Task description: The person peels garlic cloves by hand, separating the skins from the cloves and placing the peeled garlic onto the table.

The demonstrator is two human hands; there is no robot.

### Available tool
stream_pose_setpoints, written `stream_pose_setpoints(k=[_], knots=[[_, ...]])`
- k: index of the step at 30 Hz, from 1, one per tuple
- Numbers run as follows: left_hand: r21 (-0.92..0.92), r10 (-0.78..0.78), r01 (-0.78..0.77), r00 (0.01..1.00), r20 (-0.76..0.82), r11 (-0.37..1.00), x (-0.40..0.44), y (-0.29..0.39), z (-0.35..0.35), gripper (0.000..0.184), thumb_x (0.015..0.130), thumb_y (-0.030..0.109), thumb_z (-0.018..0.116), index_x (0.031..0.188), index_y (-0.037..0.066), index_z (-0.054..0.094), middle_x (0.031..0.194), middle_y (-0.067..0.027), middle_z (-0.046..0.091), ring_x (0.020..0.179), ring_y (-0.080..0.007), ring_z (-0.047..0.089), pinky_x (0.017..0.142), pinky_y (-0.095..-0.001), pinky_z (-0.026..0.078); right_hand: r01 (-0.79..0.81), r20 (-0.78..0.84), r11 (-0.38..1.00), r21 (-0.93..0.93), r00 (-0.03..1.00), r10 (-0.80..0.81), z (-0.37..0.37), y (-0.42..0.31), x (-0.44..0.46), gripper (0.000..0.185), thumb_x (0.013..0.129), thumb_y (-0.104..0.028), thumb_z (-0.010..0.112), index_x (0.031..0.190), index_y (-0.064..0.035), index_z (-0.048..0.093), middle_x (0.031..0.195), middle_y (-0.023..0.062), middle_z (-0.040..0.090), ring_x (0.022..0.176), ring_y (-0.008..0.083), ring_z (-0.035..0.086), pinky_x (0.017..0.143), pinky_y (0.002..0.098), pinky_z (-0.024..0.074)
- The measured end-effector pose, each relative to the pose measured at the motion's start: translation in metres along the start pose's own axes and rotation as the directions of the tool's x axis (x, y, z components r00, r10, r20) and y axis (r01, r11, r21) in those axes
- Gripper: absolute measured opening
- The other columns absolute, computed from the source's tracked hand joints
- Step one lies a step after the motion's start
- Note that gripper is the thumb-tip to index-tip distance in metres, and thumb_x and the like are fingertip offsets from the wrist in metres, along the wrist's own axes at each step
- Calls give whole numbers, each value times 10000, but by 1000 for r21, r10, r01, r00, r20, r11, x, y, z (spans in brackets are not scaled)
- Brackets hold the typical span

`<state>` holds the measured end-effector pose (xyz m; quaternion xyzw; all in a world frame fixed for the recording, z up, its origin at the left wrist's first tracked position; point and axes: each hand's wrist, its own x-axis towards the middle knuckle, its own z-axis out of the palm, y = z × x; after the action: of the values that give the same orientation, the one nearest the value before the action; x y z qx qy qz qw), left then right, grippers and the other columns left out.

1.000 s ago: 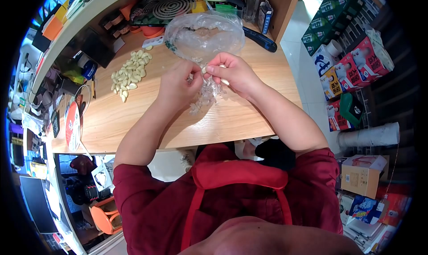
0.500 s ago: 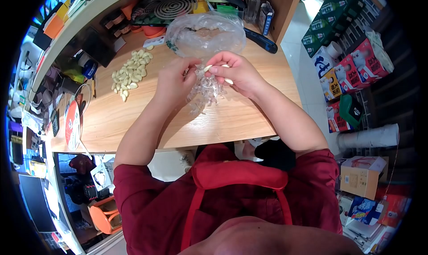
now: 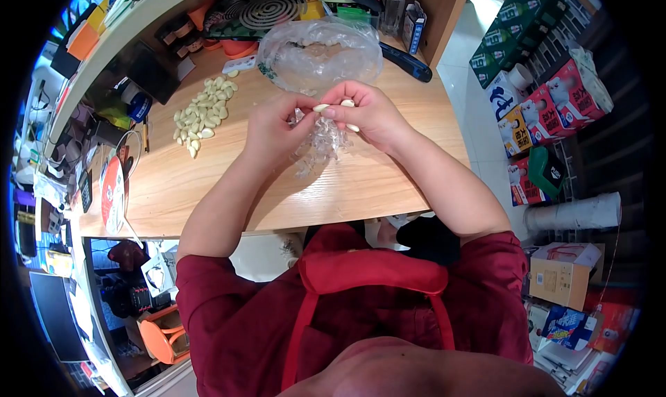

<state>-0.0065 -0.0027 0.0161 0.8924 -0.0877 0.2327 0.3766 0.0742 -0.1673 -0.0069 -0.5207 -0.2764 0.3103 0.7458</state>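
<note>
Between the fingertips of both hands is a pale garlic clove [image 3: 320, 108]. My right hand [image 3: 368, 116] pinches its right end and keeps more cloves [image 3: 352, 127] against its fingers. At the clove's left end, my left hand [image 3: 281, 123] has its thumb and fingers closed; whether they grip anything else is too small to tell. Thin, translucent peelings [image 3: 322, 141] lie on the wooden table [image 3: 347, 192] beneath both hands. A pile of pale cloves [image 3: 202, 112] rests on the table to the left.
Behind the hands sits a crumpled clear plastic bag [image 3: 319, 53], with a black-handled object [image 3: 406, 62] to its right. A red and white round fan [image 3: 112, 196] is at the table's left side. Glass bottles [image 3: 393, 8] and a small box [image 3: 414, 28] stand at the back.
My left hand moved slightly away from my right hand, then came back to the clove at its fingertips. More of that clove shows now than one second ago.
</note>
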Motion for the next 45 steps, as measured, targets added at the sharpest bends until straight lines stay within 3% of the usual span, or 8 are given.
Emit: stream_pose_setpoints(k=[13, 20, 31, 37, 45], knots=[[171, 332, -318, 942, -58, 933, 1, -10, 2, 132, 696, 46, 646, 827, 56, 629, 723, -87, 605, 623, -237, 588, 534, -313, 465, 46, -58, 993, -109, 997, -52, 2, -2, 0, 137, 793, -52, 629, 917, -13, 584, 781, 5, 583, 617, 44, 478, 564, 177, 386], [153, 306, -304, 952, 10, 940, -1, -10, -1, 130, 709, 18, 634, 837, 38, 626, 750, -94, 616, 652, -218, 599, 514, -276, 474, 20, -40, 982, -187, 999, -28, 1, -5, -1, 145, 790, -63, 634, 918, -15, 587, 782, 5, 582, 627, 50, 482, 570, 182, 387], [107, 265, -267, 964, 30, 958, -1, -7, -3, 103, 708, 27, 630, 810, 35, 631, 726, -96, 610, 637, -223, 590, 529, -297, 468, 35, -5, 984, -176, 999, -36, -2, -3, 1, 126, 783, -49, 634, 895, -11, 588, 785, 36, 591, 636, 80, 521, 583, 217, 436], [41, 130, -132, 991, 36, 990, -1, -3, -3, 73, 702, 75, 636, 763, 35, 633, 697, -95, 604, 596, -211, 587, 518, -290, 465, 14, 12, 986, -167, 1000, -12, -3, -2, 0, 125, 784, -42, 629, 896, -4, 586, 786, 39, 590, 635, 85, 525, 580, 218, 437], [12, 137, -138, 988, 70, 990, 0, -5, -5, 94, 700, 69, 641, 789, 39, 643, 716, -75, 608, 605, -173, 572, 533, -259, 447, 1, 31, 993, -120, 999, 3, -5, -5, -1, 122, 785, -37, 624, 892, 5, 582, 793, 42, 591, 640, 86, 523, 586, 218, 437]])
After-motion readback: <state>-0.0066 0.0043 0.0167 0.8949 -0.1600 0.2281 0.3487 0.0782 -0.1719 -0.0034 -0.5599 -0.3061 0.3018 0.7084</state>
